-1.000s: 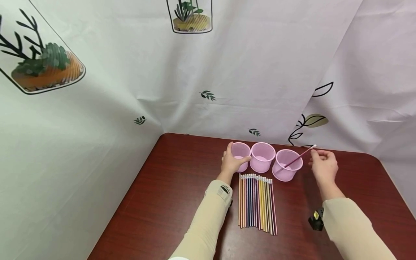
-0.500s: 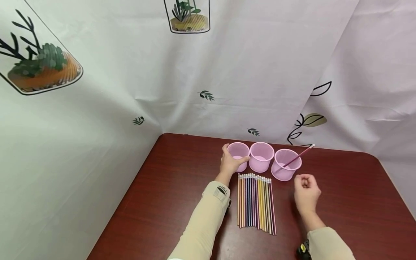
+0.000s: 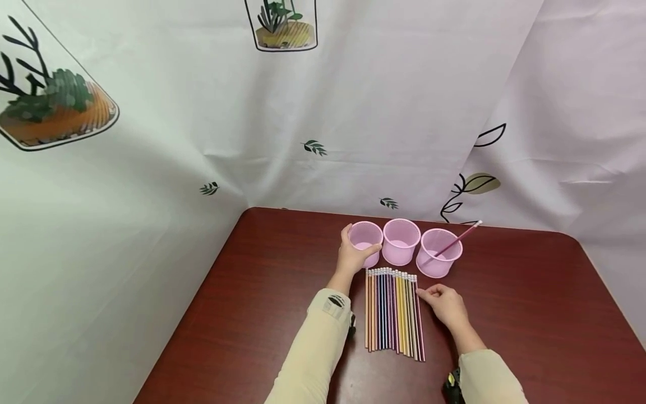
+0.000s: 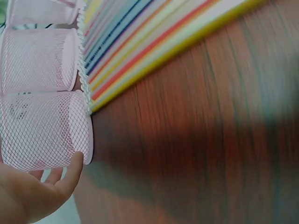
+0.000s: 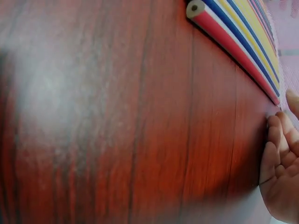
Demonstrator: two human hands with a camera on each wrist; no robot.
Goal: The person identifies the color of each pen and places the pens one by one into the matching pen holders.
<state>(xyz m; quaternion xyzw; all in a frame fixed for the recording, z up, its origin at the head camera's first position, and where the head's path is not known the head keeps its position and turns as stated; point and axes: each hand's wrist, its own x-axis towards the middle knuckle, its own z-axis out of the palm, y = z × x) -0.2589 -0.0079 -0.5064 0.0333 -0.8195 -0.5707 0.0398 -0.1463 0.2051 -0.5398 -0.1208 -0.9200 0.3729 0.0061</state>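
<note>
On the table, three pink mesh pencil cups stand side by side. My left hand (image 3: 350,258) grips the left cup (image 3: 365,231), its thumb across the front and its fingers round the far left side. Through the mesh (image 4: 39,135) of that cup no pencil shows. Beside the row of pencils (image 3: 391,314), my right hand (image 3: 448,306) has its fingertips right at the eraser end of the outermost, reddish pencil (image 3: 420,334). Thumb and fingers are apart in the right wrist view. A dark red pencil (image 3: 459,238) leans in the right cup (image 3: 433,268).
The middle cup (image 3: 398,256) stands between the other two. Behind the dark red wooden table (image 3: 530,297) hangs a white printed cloth (image 3: 393,112), close to its back edge. The pencils lie parallel, white erasers toward the cups.
My right hand has moved away from the pencil standing in the right cup, down and left to the right side of the pencil row. My left hand keeps its hold on the left cup.
</note>
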